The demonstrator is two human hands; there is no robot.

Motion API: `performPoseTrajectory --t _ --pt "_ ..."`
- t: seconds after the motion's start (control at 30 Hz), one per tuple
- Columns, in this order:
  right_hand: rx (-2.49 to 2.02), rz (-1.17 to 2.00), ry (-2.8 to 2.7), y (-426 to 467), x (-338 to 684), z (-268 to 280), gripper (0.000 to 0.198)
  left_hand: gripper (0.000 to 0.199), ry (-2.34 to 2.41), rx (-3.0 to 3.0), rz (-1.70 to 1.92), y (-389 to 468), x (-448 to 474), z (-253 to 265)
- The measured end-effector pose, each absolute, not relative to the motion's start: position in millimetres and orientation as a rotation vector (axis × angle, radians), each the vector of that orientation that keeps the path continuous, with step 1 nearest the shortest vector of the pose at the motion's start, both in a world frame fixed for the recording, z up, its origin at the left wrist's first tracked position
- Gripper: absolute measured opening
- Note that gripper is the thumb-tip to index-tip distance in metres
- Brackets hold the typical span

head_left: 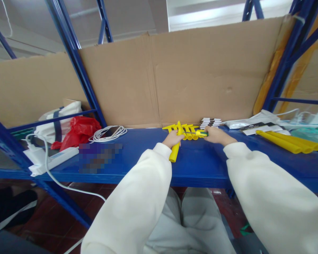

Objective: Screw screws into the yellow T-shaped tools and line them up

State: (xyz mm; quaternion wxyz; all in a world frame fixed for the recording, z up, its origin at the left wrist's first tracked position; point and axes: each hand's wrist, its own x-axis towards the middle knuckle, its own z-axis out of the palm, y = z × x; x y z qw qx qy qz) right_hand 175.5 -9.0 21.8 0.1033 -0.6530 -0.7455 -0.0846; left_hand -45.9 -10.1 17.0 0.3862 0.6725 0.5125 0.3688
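My left hand (171, 138) is closed around a yellow plastic tube-shaped handle (174, 154) with a crosspiece near its top, held tilted above the blue shelf. In my right hand (215, 135) is a screwdriver (201, 133) with a yellow and green grip. Its thin shaft points left toward the upper part of the yellow handle; whether the tip touches it I cannot tell. Just behind my hands, several similar yellow T-shaped handles (193, 136) lie side by side on the shelf.
Stacked small boxes or cards (210, 122) stand by the cardboard backing (196, 74). Yellow tubes (283, 141) lie at right near a white plastic bag (251, 120). At left are a coiled white cable (108, 134), a red bag (81, 129) and a power strip (62, 157).
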Motion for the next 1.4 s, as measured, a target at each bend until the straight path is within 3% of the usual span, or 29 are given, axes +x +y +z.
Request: performPoseTrajectory --t 0.63,1.03,1.4 --pt "-1.967 -0.186 -2.193 -14.4 174.2 21.8 0.037 0.011 1.305 1.743 0.932 -7.7 -45.9 14.7" --pt "-1.927 -0.230 -2.169 -7.3 179.8 17.4 0.028 0.016 1.322 1.741 0.937 -8.6 -45.9 16.1" --pt "-1.947 -0.179 -2.154 -5.9 179.4 18.2 0.036 0.019 1.335 1.731 0.934 -13.4 -44.8 18.6"
